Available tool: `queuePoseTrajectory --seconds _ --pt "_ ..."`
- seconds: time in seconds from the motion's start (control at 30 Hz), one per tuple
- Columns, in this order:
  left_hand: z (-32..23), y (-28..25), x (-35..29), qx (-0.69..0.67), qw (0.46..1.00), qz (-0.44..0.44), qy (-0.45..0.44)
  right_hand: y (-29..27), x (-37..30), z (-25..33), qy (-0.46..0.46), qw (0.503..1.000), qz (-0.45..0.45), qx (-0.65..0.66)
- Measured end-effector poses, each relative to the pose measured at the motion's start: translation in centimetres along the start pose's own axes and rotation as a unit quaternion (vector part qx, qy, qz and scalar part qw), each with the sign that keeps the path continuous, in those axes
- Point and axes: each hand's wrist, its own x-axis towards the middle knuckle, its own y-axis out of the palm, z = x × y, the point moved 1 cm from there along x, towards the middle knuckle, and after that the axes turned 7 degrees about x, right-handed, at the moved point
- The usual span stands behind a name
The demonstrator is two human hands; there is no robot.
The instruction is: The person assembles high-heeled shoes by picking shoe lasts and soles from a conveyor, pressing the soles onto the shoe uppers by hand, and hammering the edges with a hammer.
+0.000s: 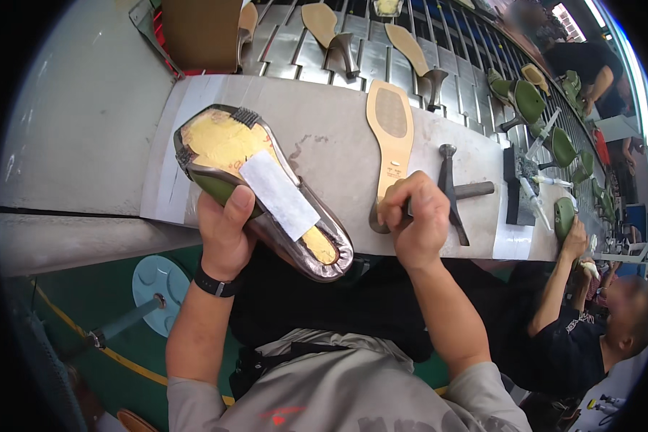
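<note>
- While the metal slats of the conveyor (284,54) stretch along the far side, I've got the grey bench (331,133) spread right across my view.
- Now the shoe (230,147): tilted, sole side up, raised over the bench's near edge, metallic upper gathered round a yellow underside.
- Beside it, well apart, I see a tan insole (392,108) lying on the bench, its narrow end toward the person.
- Right of that, the hammer (475,190) lies flat, handle pointing right.
- Of the hands, the left hand (223,227) is wrapped firmly round the shoe's side, thumb along the edge.
- The right hand (416,223) is curled nearly closed over the insole's narrow end; whether it grips anything, I can't tell.
- Smallest, a white strip (279,194) lies slantwise across the shoe's underside.
</note>
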Motion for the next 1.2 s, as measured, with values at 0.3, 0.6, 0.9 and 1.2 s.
queuePoseTrajectory --seconds 0.3,0.6,0.9,1.2 --pt "1.2 -1.4 -0.4 0.01 1.0 0.023 -0.011 0.8 2.1 1.0 0.178 0.982 -0.057 0.014" --pt "-0.2 1.2 0.9 -0.076 0.993 -0.012 -0.089 -1.4 -1.6 1.4 0.08 0.984 -0.096 -0.126" --pt "-3.1 4.6 3.0 -0.04 0.998 0.042 0.003 -5.9 -16.2 5.2 -0.007 0.983 -0.123 -0.134" --pt "-2.5 7.2 4.6 0.027 0.976 0.202 0.077 -3.6 -16.6 2.7 0.33 0.921 -0.109 0.176"
